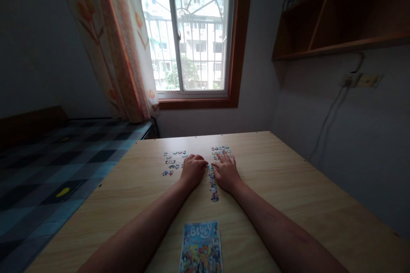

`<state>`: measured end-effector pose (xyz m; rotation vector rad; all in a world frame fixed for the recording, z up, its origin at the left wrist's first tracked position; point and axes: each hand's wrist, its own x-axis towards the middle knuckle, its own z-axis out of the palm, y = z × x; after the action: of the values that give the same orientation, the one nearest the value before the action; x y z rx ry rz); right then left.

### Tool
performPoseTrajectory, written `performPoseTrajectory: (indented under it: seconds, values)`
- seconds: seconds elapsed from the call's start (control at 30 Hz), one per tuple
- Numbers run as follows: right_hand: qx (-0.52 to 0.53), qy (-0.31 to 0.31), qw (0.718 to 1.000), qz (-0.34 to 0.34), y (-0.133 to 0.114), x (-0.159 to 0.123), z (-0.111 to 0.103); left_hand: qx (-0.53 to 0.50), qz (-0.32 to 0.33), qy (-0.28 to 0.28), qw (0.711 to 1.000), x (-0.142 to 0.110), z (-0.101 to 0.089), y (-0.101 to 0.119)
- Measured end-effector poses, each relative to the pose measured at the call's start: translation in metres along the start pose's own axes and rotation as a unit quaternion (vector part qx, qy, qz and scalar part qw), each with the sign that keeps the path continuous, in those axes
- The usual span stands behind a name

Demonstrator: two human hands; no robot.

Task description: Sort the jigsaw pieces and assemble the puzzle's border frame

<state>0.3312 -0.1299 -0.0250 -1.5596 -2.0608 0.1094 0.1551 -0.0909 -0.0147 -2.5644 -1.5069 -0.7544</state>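
The pale tabletop, smooth and streaked with wood grain, spreads under and around both hands and gives the small flat things a level bed. Off to their left is a bed with a checked cloth in dark and blue-grey squares; beyond them, a barred window lets in daylight beside a thin, folded curtain with orange flowers. High to their right hangs a boxy wooden shelf. The left hand is curled, its fingertips drawn together by the far end of the puzzle strip; whether they grip a piece cannot be told. The right hand is loosely spread, grasping nothing that shows, its thumb beside the strip and its fingers reaching over the right-hand pieces, perhaps to steady or sort them. Nearer the person than both hands, between the forearms, lies a glossy, rectangular picture sheet marked "BLUEY", probably set there to be seen easily. The narrow, colourful strip runs from between the hands toward it, its pieces laid close, likely to keep them in order. Left of the left hand, knobbly left-hand pieces sit in loose rows, apparently spread so each outline shows.
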Motion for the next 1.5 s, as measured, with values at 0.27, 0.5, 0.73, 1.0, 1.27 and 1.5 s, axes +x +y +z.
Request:
performPoseTrajectory:
  seconds: [0.27,0.5,0.73,1.0,1.27,1.5]
  values:
    - [-0.016,-0.02,1.0,0.008,-0.001,0.0,-0.001,0.005,0.018,0.0,1.0,0.002,0.005,-0.003]
    - [-0.022,-0.019,1.0,0.006,0.0,-0.002,0.0,0.012,0.021,0.01,1.0,-0.004,0.006,0.003]
    - [0.008,0.024,1.0,0.011,0.009,-0.003,0.002,0.026,-0.047,0.113,0.992,0.001,-0.022,-0.025]
    - [0.03,0.077,0.996,0.034,0.016,-0.003,0.0,0.045,-0.194,0.122,0.972,-0.004,-0.035,-0.072]
    - [0.028,0.078,0.996,0.033,0.018,-0.003,0.001,0.056,-0.088,0.05,0.993,-0.004,-0.024,-0.052]
    - [0.011,0.033,0.999,0.029,0.013,-0.005,-0.001,0.07,0.009,0.019,0.997,-0.006,-0.014,-0.035]
